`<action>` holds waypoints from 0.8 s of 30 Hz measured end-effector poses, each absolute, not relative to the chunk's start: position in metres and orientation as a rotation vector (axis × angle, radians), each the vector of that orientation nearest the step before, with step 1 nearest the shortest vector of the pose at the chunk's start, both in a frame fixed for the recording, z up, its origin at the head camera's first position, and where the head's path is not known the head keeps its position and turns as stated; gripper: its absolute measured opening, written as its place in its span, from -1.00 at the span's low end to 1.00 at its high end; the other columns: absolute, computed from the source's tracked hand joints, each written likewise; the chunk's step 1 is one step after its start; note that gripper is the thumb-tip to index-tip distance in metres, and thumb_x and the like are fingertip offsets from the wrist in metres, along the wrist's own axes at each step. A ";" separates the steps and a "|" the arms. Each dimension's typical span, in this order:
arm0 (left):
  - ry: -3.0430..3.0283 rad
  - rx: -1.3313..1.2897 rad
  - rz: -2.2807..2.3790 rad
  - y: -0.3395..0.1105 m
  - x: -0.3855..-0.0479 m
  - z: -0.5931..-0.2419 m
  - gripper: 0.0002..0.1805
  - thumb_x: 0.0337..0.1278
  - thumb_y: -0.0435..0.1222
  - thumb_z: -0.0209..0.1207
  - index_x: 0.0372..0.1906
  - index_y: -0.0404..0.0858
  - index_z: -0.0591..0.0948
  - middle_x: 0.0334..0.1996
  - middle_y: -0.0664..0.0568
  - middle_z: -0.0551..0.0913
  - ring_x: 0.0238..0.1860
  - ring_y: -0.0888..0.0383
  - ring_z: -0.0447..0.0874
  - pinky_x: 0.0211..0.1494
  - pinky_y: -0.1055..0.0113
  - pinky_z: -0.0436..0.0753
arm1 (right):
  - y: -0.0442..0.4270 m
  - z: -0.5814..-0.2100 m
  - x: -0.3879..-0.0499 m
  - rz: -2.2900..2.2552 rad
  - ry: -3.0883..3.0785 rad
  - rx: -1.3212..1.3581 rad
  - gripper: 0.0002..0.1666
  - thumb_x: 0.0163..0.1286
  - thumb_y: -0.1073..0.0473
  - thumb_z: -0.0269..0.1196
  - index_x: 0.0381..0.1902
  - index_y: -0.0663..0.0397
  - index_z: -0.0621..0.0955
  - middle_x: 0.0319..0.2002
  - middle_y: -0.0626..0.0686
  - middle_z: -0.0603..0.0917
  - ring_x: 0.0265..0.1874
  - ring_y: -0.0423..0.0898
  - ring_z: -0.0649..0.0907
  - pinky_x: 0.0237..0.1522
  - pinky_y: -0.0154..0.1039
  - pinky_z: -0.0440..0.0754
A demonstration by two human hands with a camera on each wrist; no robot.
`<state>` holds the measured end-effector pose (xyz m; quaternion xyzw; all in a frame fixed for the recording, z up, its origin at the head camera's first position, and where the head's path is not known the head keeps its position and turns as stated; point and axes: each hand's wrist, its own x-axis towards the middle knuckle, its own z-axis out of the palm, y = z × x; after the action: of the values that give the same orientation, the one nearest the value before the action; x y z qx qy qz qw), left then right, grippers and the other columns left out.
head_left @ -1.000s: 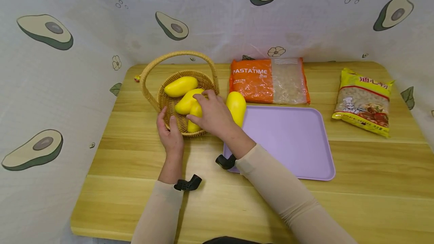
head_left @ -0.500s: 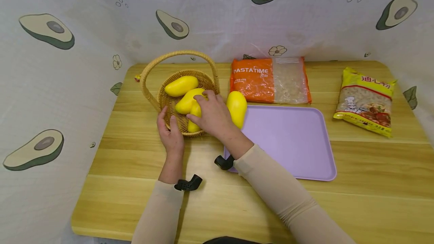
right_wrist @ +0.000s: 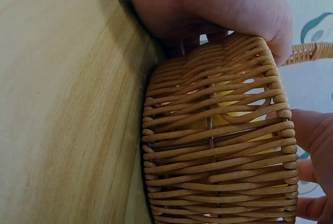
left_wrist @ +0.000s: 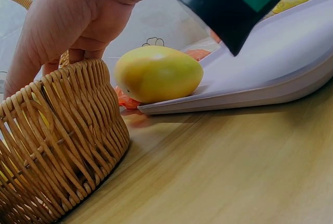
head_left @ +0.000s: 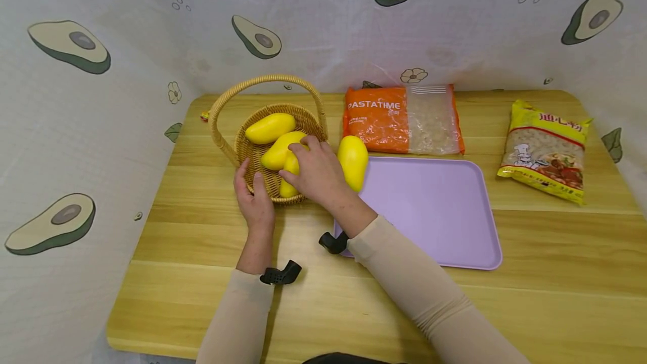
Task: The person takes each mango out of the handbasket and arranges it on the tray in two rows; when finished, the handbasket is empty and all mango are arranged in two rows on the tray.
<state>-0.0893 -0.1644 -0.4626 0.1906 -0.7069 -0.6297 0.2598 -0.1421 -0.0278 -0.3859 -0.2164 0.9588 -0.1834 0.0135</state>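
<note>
In the head view, my left hand [head_left: 255, 204] grips the front left rim of a wicker basket [head_left: 264, 189], thumb over the inside and fingers on the outer wall. My right hand [head_left: 323, 176] reaches over the basket's right rim, thumb and fingers around a yellow mango [head_left: 290, 173] partly hidden under it. Two more mangoes lie in the basket, a middle mango [head_left: 278, 153] touching the held one and a back mango [head_left: 270, 128]. Outside, another mango [head_left: 352, 163] sits at the back left corner of a purple tray [head_left: 429, 212]; the left wrist view shows this mango [left_wrist: 158, 73] behind the basket.
An orange pasta bag [head_left: 376, 122] lies behind the tray. To the far right is a yellow bag of macaroni [head_left: 543, 153]. The basket's tall arched handle [head_left: 268, 79] stands upright. An avocado-print cloth [head_left: 323, 32] hangs behind the wooden table [head_left: 192, 240].
Hardly anything differs. The head view has shifted very slightly; both hands, the basket and the mangoes stay in the same places.
</note>
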 end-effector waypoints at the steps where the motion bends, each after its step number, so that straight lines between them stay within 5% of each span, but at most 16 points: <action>1: -1.917 0.518 -1.706 -0.165 -0.089 -0.463 -0.52 0.50 -0.27 -0.02 0.42 -0.22 0.42 0.48 -0.06 0.36 0.60 0.06 0.10 0.67 0.09 0.02 | -0.028 -0.386 -0.142 -0.573 2.987 -0.675 -0.24 0.34 -0.32 0.31 0.32 0.00 0.58 0.34 0.18 0.50 0.22 0.19 0.56 0.31 0.02 0.52; 18: -1.909 0.519 -1.730 -0.164 -0.089 -0.461 -0.53 0.50 -0.30 -0.03 0.43 -0.19 0.42 0.50 -0.02 0.34 0.62 0.08 0.06 0.68 0.09 -0.03 | -0.016 -0.365 -0.134 -1.057 2.944 -0.654 -0.25 0.28 -0.16 0.44 0.35 -0.02 0.55 0.49 0.18 0.31 0.42 0.22 0.39 0.43 0.06 0.44; 24: -1.918 0.535 -1.737 -0.164 -0.089 -0.461 -0.52 0.51 -0.28 -0.03 0.44 -0.17 0.41 0.53 0.00 0.31 0.64 0.07 -0.01 0.69 0.07 -0.08 | -0.001 -0.355 -0.125 -1.282 2.892 -0.680 -0.23 0.21 -0.14 0.49 0.32 -0.03 0.56 0.43 0.16 0.40 0.40 0.11 0.43 0.37 0.05 0.52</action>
<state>-0.0890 -0.1645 -0.4613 0.1963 -0.7033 -0.6370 0.2471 -0.1253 -0.0008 -0.3548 -0.2100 0.8927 -0.3959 -0.0469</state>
